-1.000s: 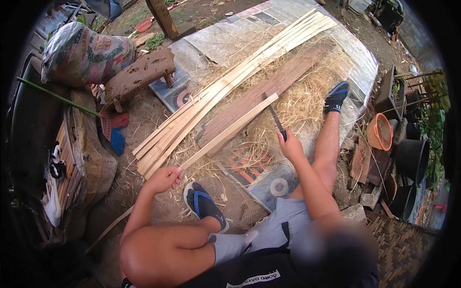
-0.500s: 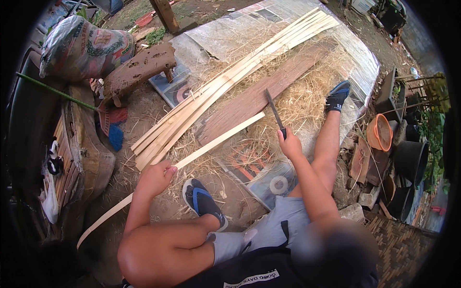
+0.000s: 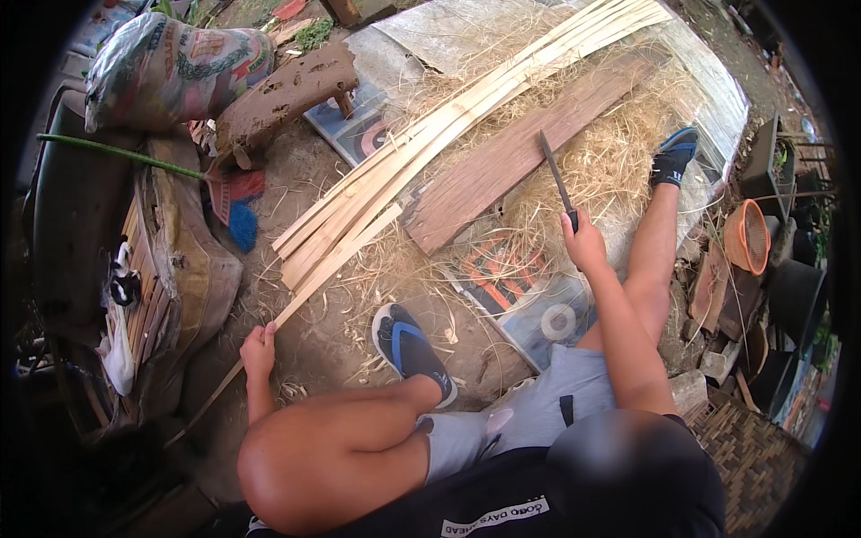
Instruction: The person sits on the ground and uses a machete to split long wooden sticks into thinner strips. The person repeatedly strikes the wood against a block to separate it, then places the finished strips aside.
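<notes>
My left hand [image 3: 258, 350] is closed around a long pale strip, likely bamboo or wood [image 3: 345, 251]. One end of the strip reaches up beside the bundle, and its tail trails behind my wrist toward the lower left. In my right hand [image 3: 585, 244] is a knife [image 3: 558, 177], gripped by its dark handle, with the narrow blade slanting up over a brown plank [image 3: 529, 152]. The plank lies flat on shavings. A bundle of pale strips [image 3: 466, 112] is spread along the plank's left side.
Thin curled shavings [image 3: 596, 170] cover the ground sheet [image 3: 717, 85]. A stuffed sack [image 3: 184, 72], a worn brown bench [image 3: 285, 100] and a black-and-white cat [image 3: 121, 287] are at left. An orange basket [image 3: 746, 238] and dark pots [image 3: 796, 296] stand at right.
My left hand has drawn the strip down and to the left, so its far end has left the plank's side. My right hand still grips the knife. The whole view has shifted slightly.
</notes>
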### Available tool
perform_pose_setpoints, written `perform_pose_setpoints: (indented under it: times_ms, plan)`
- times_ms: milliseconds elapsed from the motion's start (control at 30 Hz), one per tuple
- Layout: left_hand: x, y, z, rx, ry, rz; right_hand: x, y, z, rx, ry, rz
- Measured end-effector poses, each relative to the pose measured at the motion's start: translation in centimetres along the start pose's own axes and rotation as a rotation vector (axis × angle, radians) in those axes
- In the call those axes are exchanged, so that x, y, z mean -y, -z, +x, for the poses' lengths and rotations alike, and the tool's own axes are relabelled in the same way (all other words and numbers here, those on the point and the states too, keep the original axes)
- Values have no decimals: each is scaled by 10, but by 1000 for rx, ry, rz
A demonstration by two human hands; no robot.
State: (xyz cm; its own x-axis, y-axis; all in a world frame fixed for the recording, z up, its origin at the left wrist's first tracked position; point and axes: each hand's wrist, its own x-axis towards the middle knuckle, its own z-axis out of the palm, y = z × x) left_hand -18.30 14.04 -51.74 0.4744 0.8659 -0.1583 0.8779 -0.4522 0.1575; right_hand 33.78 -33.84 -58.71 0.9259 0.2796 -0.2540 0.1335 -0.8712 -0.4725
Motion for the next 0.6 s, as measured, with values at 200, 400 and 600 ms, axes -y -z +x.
perform_pose_setpoints:
  times_ms: [200, 400, 600]
  plan:
    - [54, 21, -15, -88, 37, 321, -5, -3, 4, -3, 9, 19]
    - [92, 4, -10, 0, 249, 293, 7, -8, 1, 11, 50, 38]
    - [-67, -28, 64, -89, -105, 7, -9, -9, 1, -40, 61, 19]
